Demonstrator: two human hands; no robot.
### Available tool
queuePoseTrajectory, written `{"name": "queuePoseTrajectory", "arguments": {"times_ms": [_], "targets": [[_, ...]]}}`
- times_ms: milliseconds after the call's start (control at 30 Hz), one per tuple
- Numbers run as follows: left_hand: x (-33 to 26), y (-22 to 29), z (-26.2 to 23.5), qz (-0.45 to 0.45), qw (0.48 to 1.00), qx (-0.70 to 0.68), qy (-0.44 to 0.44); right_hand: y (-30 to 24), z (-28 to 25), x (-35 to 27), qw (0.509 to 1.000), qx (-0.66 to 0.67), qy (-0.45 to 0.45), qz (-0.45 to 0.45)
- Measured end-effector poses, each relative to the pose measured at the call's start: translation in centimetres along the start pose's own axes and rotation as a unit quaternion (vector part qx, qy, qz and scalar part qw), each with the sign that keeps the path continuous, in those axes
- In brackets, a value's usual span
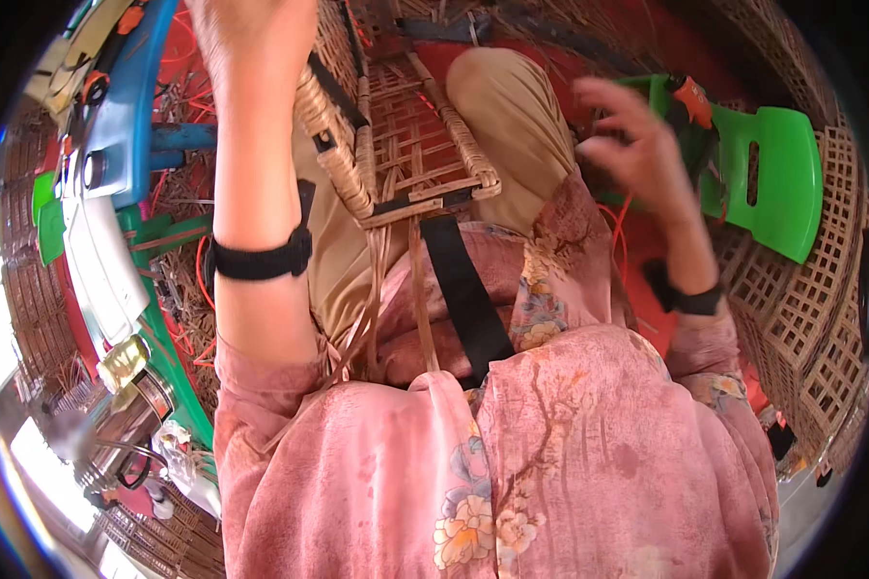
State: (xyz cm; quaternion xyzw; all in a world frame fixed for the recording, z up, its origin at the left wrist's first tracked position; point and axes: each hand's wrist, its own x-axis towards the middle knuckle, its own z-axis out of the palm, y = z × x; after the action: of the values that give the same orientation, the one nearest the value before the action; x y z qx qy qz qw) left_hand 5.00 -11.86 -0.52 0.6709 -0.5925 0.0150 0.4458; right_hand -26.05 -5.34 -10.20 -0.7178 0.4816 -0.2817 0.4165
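A half-woven rattan basket (pixel 425 135) rests across my lap and knees, its side panel and rim wrapped in cane. Long loose strands (pixel 372 289) hang from its near edge toward my body. At the top edge of the view my left hand (pixel 261 24) is beside the basket's upper left side; its fingers are cut off or hidden. To the right of my knee, my right hand (pixel 632 145) is raised, slightly blurred, its fingers apart and curved with nothing visible in them. It is apart from the basket, near an orange-handled tool (pixel 690 101).
A green plastic chair (pixel 768 179) stands at the right before large open-weave rattan pieces (pixel 801 318). On the left are a blue plastic surface (pixel 140 106) carrying tools, a white panel (pixel 106 270) and a green leg (pixel 179 347). Cane scraps and red strands litter the red floor (pixel 613 29).
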Motion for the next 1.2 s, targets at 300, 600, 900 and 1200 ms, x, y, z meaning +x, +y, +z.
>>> {"name": "queuePoseTrajectory", "arguments": {"times_ms": [300,600,900,1200], "targets": [[7.0,-4.4,1.0,-0.04,0.998,0.018,-0.053,-5.6,9.5,2.7,0.97,-0.032,-0.031,-0.237],[9.2,-6.7,-0.8,-0.201,0.935,-0.037,-0.29,-13.5,5.4,-0.3,0.989,0.078,-0.057,-0.115],[10.5,-6.1,1.7,-0.193,0.958,0.013,-0.213,-15.6,3.7,1.4,0.988,0.037,-0.015,-0.146],[7.0,-7.2,1.9,-0.193,0.95,-0.084,-0.23,-20.5,7.3,1.3,0.949,-0.048,0.029,-0.311]]}}
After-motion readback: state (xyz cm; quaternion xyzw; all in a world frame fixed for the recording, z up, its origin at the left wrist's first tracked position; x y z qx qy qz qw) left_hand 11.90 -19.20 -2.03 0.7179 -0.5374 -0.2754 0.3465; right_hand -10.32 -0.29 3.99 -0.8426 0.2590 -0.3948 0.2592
